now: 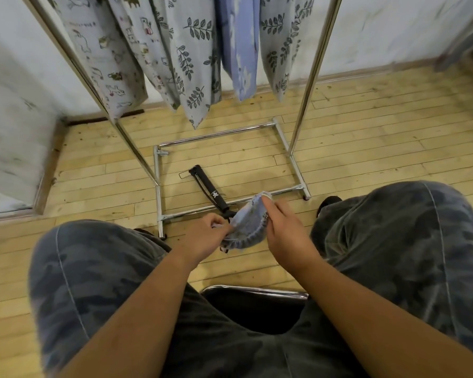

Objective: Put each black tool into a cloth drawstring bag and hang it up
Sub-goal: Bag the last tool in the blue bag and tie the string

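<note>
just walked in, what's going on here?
A seated person holds a blue bag in both hands, the left hand and right hand gripping its gathered mouth. The black tool lies on the floor inside the base of the rack. Its near end is hidden behind the bag, so whether it has started in is unclear. Several patterned bags hang on the rack.
</note>
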Action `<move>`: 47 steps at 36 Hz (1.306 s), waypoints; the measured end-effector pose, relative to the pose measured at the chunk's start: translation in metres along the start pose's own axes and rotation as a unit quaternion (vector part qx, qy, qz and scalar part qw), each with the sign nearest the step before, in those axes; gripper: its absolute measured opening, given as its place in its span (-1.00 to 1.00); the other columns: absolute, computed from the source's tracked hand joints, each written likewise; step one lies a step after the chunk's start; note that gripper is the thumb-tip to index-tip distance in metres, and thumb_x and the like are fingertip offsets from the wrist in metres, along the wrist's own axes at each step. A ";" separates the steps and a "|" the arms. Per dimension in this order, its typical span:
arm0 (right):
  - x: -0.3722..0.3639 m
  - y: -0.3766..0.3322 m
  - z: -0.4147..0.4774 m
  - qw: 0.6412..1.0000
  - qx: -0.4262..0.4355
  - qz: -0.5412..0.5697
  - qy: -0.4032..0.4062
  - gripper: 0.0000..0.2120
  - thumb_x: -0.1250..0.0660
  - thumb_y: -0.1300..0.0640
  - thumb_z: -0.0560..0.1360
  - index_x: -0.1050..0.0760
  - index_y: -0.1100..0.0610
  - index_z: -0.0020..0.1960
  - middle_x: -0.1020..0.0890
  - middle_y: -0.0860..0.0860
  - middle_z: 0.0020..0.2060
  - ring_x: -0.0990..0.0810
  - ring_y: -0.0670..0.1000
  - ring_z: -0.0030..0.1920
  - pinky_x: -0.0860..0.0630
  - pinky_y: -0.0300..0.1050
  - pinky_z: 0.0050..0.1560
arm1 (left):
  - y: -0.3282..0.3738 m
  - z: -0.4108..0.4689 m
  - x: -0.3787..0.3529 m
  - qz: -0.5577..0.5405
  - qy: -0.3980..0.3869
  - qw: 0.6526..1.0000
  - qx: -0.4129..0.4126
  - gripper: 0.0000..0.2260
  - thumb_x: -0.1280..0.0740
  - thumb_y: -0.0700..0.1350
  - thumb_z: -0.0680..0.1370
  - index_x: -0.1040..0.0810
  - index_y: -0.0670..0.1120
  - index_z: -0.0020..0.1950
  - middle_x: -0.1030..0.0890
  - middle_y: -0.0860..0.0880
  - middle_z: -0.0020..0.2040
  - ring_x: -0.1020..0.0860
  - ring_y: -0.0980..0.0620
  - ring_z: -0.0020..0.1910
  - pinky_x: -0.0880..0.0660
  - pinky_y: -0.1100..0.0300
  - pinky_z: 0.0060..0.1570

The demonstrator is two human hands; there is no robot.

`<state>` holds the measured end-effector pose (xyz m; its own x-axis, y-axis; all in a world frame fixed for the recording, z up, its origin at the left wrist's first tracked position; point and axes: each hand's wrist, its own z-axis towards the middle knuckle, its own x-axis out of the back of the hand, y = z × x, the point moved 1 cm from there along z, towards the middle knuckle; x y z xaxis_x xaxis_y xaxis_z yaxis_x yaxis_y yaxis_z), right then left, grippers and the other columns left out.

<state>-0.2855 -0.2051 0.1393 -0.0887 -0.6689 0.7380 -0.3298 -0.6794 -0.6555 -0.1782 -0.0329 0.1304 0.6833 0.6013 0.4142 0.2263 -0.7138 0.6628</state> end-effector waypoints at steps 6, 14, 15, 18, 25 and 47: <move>0.002 0.002 0.002 0.999 -0.018 0.007 0.029 -0.41 -0.14 0.31 0.69 -0.06 0.07 0.66 -0.35 0.02 0.44 -0.46 0.00 0.33 -0.50 -0.18 0.31 | 0.000 0.001 0.001 0.030 -0.026 0.997 -0.071 -0.80 -0.44 -0.02 0.58 -0.54 0.20 0.15 -0.61 0.16 0.14 -0.58 0.16 0.08 -0.49 0.33 -0.09; 0.006 0.006 0.004 0.998 -0.043 0.010 0.050 -0.40 -0.15 0.31 0.68 -0.07 0.07 0.66 -0.39 0.04 0.39 -0.45 -0.08 0.13 -0.37 -0.33 0.08 | -0.003 0.007 -0.003 0.000 -0.074 0.994 -0.083 -0.58 -0.43 -0.15 0.56 -0.49 0.15 0.38 -0.58 0.15 0.25 -0.55 0.22 0.14 -0.53 0.42 -0.12; 0.006 0.007 0.004 0.997 -0.048 0.015 0.056 -0.41 -0.14 0.31 0.68 -0.07 0.07 0.66 -0.40 0.04 0.38 -0.43 -0.10 0.09 -0.36 -0.35 0.06 | -0.004 0.010 -0.004 -0.020 -0.076 0.995 -0.069 -0.59 -0.42 -0.16 0.57 -0.51 0.15 0.37 -0.58 0.10 0.26 -0.56 0.18 0.17 -0.57 0.31 0.00; 0.006 0.012 0.005 0.995 -0.049 0.024 0.078 -0.44 -0.11 0.32 0.69 -0.11 0.10 0.65 -0.40 0.03 0.37 -0.38 -0.14 0.06 -0.35 -0.48 -0.02 | -0.007 0.014 -0.005 -0.162 -0.050 0.985 0.016 -0.76 -0.30 -0.18 0.66 -0.56 0.03 0.30 -0.62 -0.09 0.25 -0.66 -0.06 0.14 -0.63 0.00 0.19; 0.004 0.012 0.006 0.995 -0.008 0.042 0.085 -0.49 -0.08 0.19 0.72 -0.13 0.06 0.65 -0.42 0.00 0.32 -0.36 -0.17 0.13 -0.34 -0.41 0.12 | -0.004 0.008 0.006 -0.422 -0.019 0.899 0.112 -0.74 -0.17 -0.15 0.73 -0.50 -0.16 0.38 -0.62 -0.25 0.21 -0.68 -0.24 0.01 -0.68 -0.08 -0.13; -0.011 0.010 0.002 0.999 0.037 -0.014 0.036 -0.44 -0.22 0.28 0.65 -0.21 0.11 0.62 -0.45 0.07 0.33 -0.52 0.01 0.05 -0.51 -0.16 0.04 | -0.005 0.016 0.003 -0.104 0.109 0.987 -0.060 -0.71 -0.27 -0.29 0.61 -0.63 0.06 0.16 -0.69 0.01 0.04 -0.65 -0.01 0.01 -0.60 0.12 -0.14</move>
<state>-0.2857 -0.2050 0.1240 -0.1494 -0.6274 0.7643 -0.2621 -0.7202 -0.6424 -0.1660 -0.0327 0.1182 0.4616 0.8032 0.3765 0.2532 -0.5261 0.8119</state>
